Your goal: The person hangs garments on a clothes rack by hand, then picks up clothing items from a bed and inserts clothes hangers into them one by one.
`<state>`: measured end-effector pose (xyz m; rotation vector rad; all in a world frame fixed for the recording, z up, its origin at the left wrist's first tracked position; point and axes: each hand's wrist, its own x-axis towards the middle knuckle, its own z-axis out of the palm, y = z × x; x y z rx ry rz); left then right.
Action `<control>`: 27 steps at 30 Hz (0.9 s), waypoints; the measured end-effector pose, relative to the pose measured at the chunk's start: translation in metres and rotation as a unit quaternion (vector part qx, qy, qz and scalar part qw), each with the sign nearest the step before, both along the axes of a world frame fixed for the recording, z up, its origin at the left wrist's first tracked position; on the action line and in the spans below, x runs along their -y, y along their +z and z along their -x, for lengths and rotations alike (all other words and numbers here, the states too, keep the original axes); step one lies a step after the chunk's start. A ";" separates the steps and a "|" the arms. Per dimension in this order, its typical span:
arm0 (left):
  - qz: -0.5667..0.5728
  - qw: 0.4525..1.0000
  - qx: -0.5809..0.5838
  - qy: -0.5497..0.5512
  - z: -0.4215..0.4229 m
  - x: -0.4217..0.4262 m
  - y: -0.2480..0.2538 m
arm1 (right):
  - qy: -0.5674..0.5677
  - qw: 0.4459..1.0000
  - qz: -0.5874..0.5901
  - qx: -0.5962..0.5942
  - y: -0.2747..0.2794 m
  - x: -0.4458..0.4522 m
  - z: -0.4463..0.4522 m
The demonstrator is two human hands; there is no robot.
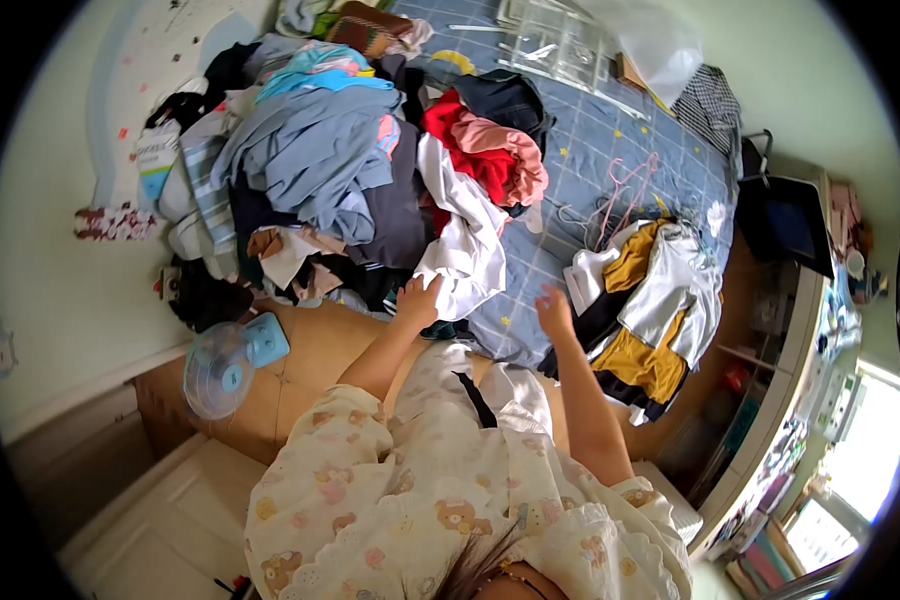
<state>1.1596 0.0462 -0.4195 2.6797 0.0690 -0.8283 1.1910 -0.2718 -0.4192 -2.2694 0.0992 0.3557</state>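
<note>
My left hand is at the lower edge of a white garment, its fingers closed on the cloth. That garment hangs off the right side of a large heap of clothes, beside a red garment and a pink one. Above the bed, to the right of the white garment, my right hand is raised with fingers apart and nothing in it. Nearest to it on the right lies a stack of clothes on hangers, with a white and mustard-yellow top uppermost.
A blue-grey patterned sheet covers the bed. Pink hangers lie near the right stack. A small blue fan stands on the floor at left. Clear plastic boxes are at the far edge, and a dark screen stands on the right.
</note>
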 end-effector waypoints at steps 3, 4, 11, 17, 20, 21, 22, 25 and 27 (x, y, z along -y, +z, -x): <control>0.002 0.998 -0.053 -0.038 -0.008 -0.002 -0.002 | -0.009 0.997 -0.018 -0.073 0.009 -0.019 0.029; 0.004 0.998 -0.039 -0.041 -0.009 0.000 -0.009 | -0.024 0.995 0.004 -0.094 0.011 -0.023 0.038; -0.016 0.998 0.050 -0.032 -0.028 0.029 -0.048 | -0.068 0.984 0.021 -0.165 0.011 -0.014 0.069; 0.036 0.991 0.118 -0.047 -0.043 0.032 -0.052 | -0.106 0.966 0.022 -0.233 0.005 0.012 0.068; 0.217 0.957 0.172 -0.086 -0.054 0.046 -0.022 | -0.186 0.924 -0.100 -0.318 0.004 0.012 0.053; 0.291 0.934 0.197 -0.061 -0.054 0.057 0.005 | -0.234 0.892 -0.176 -0.344 0.022 0.000 0.039; 0.347 0.914 0.202 -0.061 -0.053 0.068 0.029 | -0.278 0.851 -0.249 -0.369 0.032 -0.009 0.026; 0.466 0.853 0.204 -0.115 -0.041 0.096 0.096 | -0.391 0.638 -0.446 -0.491 0.060 -0.022 -0.011; 0.525 0.823 0.186 -0.112 -0.032 0.108 0.135 | -0.236 0.571 -0.623 -0.480 0.086 -0.028 -0.028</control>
